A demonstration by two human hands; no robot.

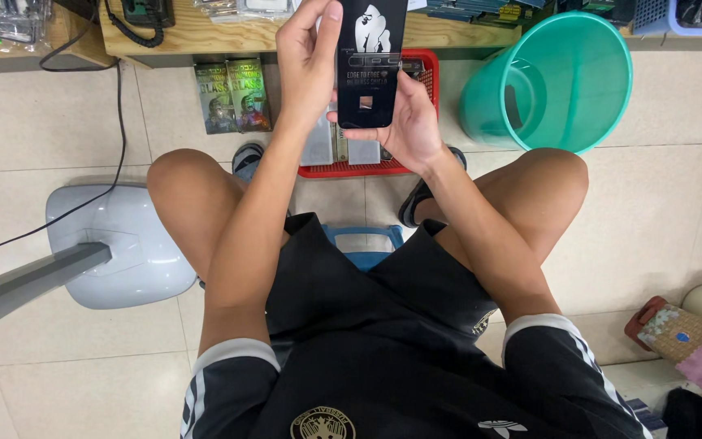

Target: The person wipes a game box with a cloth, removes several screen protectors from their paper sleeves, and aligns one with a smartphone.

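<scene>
Holding a flat black package (371, 61) upright at upper centre | our left hand (306, 65) clasps its left edge | our right hand (412, 122) cups its lower end.

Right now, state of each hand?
Left hand: closed on the black box, gripping its left edge.
Right hand: closed on the box, cupping its lower end.

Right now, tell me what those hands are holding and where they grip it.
Both hands hold one flat black package upright. The left hand grips its left edge, thumb near the top; the right hand cradles its bottom end and right edge.
</scene>
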